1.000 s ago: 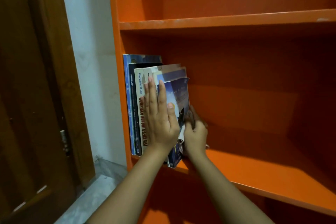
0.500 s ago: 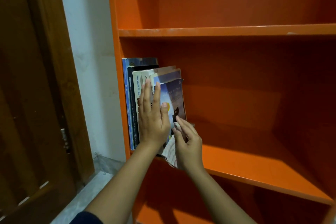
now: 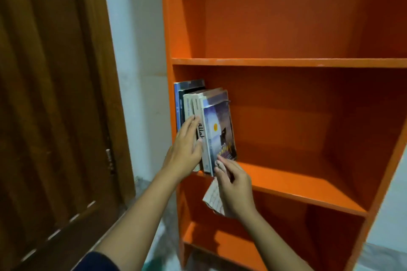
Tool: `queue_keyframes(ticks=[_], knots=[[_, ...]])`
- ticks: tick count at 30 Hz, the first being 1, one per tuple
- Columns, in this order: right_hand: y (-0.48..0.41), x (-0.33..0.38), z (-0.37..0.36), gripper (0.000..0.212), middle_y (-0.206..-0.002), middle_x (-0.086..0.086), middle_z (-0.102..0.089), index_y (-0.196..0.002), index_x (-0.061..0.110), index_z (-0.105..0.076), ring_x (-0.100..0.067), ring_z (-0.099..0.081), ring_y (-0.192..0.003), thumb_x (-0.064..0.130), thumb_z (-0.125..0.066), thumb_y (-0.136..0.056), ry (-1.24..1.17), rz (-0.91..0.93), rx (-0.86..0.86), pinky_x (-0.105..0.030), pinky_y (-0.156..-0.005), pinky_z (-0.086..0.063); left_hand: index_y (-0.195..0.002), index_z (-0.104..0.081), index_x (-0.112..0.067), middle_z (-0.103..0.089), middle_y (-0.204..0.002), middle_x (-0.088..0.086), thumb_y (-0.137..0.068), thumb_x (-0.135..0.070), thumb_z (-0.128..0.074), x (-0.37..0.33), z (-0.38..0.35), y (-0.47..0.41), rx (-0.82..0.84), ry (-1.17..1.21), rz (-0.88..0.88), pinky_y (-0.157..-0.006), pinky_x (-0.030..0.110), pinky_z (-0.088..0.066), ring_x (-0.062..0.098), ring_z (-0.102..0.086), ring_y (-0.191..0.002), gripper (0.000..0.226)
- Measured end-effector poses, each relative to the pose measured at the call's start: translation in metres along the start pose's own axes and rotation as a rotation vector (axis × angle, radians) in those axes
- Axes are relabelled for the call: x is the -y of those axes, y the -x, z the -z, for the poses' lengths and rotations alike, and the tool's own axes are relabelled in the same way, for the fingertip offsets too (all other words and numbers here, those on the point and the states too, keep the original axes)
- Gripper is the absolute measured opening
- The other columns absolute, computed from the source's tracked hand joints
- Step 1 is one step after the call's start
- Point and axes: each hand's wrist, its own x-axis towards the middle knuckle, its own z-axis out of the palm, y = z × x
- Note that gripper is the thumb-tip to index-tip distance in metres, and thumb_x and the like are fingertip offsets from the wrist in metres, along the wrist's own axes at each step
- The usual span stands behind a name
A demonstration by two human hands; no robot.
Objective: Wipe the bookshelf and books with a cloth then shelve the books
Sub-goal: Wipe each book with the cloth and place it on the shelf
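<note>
Several books (image 3: 193, 103) stand upright at the left end of the orange bookshelf's middle shelf (image 3: 297, 185). The rightmost one, a blue-covered book (image 3: 220, 130) with a sun on it, leans slightly out. My left hand (image 3: 185, 149) lies flat with straight fingers against the spines of the books. My right hand (image 3: 233, 189) is at the bottom front corner of the blue-covered book, holding a pale patterned cloth (image 3: 212, 199) that hangs below the shelf edge.
The shelf above (image 3: 286, 62) and the compartment below (image 3: 220, 242) hold nothing visible. The middle shelf right of the books is bare. A dark wooden door (image 3: 55, 105) stands to the left, a white wall strip (image 3: 136, 72) between it and the bookshelf.
My right hand came off the blue book's side and dropped to its bottom corner, the cloth now hanging free. My left hand slid down and left along the spines. The camera pulled back.
</note>
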Motion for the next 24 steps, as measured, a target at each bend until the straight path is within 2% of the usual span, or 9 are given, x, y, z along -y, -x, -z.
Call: queue_keyframes(ticks=[3,6,9,13,17,20,22,24], knots=[[0.043,-0.008,-0.010,0.029,-0.103,0.020,-0.063,-0.111,0.024,-0.067,0.015,-0.054,-0.101,0.010,-0.066,-0.086,0.000,0.004,0.045,-0.002,-0.084,-0.037,-0.148,-0.023,-0.023,-0.025,-0.153,-0.003,-0.098,-0.023,-0.043,0.018,0.008,0.037,0.091,-0.016,0.111,-0.108,0.023,-0.021,0.012,-0.023,-0.141,0.053],[0.080,-0.027,-0.027,0.027,-0.103,0.016,-0.065,-0.111,0.018,-0.069,0.006,-0.058,-0.099,0.009,-0.064,-0.087,0.002,-0.084,0.140,-0.003,-0.082,-0.038,-0.146,-0.026,-0.021,-0.034,-0.148,0.000,-0.098,-0.030,-0.043,0.050,0.005,0.085,0.220,-0.089,0.286,-0.109,0.031,-0.031,0.015,-0.031,-0.136,0.051],[0.114,-0.050,-0.051,0.027,-0.107,0.009,-0.065,-0.115,0.014,-0.067,-0.001,-0.059,-0.098,0.011,-0.061,-0.090,0.024,-0.192,0.273,-0.002,-0.082,-0.037,-0.146,-0.027,-0.019,-0.032,-0.150,0.002,-0.098,-0.034,-0.041,0.088,-0.010,0.144,0.352,-0.162,0.479,-0.110,0.036,-0.032,0.019,-0.031,-0.138,0.052],[0.159,-0.085,-0.087,0.026,-0.112,0.001,-0.066,-0.115,0.014,-0.067,-0.007,-0.058,-0.101,0.012,-0.056,-0.092,0.064,-0.342,0.435,-0.019,-0.088,-0.043,-0.146,-0.026,-0.017,-0.031,-0.150,0.007,-0.098,-0.037,-0.041,0.141,-0.032,0.226,0.526,-0.180,0.690,-0.108,0.038,-0.033,0.024,-0.031,-0.136,0.054],[0.196,-0.122,-0.120,0.018,-0.101,-0.006,-0.070,-0.099,0.005,-0.071,-0.011,-0.058,-0.089,0.007,-0.055,-0.091,0.147,-0.394,0.526,-0.022,-0.078,-0.042,-0.142,-0.033,-0.012,-0.041,-0.139,0.014,-0.096,-0.034,-0.046,0.191,-0.056,0.295,0.640,-0.205,0.900,-0.103,0.038,-0.037,0.028,-0.041,-0.127,0.053],[0.220,-0.153,-0.142,0.019,-0.083,-0.009,-0.068,-0.080,0.004,-0.066,-0.019,-0.059,-0.080,0.006,-0.051,-0.090,0.150,-0.490,0.591,-0.037,-0.075,-0.047,-0.134,-0.042,-0.009,-0.048,-0.132,0.015,-0.094,-0.029,-0.049,0.219,-0.075,0.333,0.651,-0.181,1.038,-0.098,0.037,-0.041,0.030,-0.049,-0.120,0.045],[0.236,-0.174,-0.155,0.024,-0.068,-0.001,-0.063,-0.067,0.011,-0.058,-0.013,-0.057,-0.069,0.012,-0.049,-0.090,0.133,-0.508,0.641,-0.040,-0.066,-0.046,-0.129,-0.046,-0.008,-0.050,-0.132,0.013,-0.095,-0.027,-0.049,0.236,-0.090,0.354,0.656,-0.127,1.084,-0.095,0.035,-0.045,0.030,-0.052,-0.117,0.039],[0.248,-0.191,-0.167,0.025,-0.064,0.003,-0.061,-0.064,0.015,-0.056,-0.007,-0.056,-0.063,0.015,-0.048,-0.088,0.118,-0.510,0.671,-0.036,-0.061,-0.045,-0.128,-0.046,-0.008,-0.050,-0.132,0.009,-0.097,-0.025,-0.047,0.250,-0.107,0.372,0.661,-0.077,1.111,-0.087,0.030,-0.046,0.027,-0.053,-0.115,0.036]])
